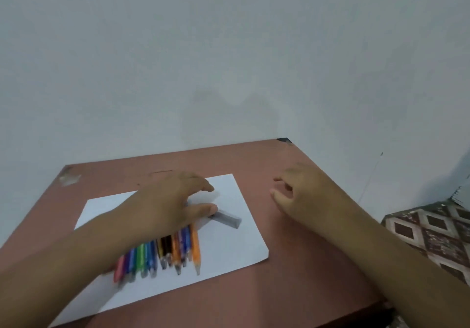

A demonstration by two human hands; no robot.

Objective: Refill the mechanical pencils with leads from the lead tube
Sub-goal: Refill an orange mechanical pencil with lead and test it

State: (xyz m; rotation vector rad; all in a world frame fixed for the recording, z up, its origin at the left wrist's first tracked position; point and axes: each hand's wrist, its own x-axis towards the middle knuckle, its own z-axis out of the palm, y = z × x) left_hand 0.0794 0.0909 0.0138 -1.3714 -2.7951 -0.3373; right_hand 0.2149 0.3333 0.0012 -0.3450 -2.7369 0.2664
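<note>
Lead tube [227, 218] touching left hand [167, 205] thumb; both hands spread, right hand [296, 193] well apart.

Bare arms, nothing worn.

From my remote seat I see two forearms coming in from the bottom edge, both uncovered from where they enter the frame down to the wrists: no sleeves or cuffs show. The left hand [167, 200] and the right hand [300, 190] are both bare, with no gloves, and I can make out no rings, watch or bands. The picture is soft with blur, so nails and finer details are not readable.
</note>
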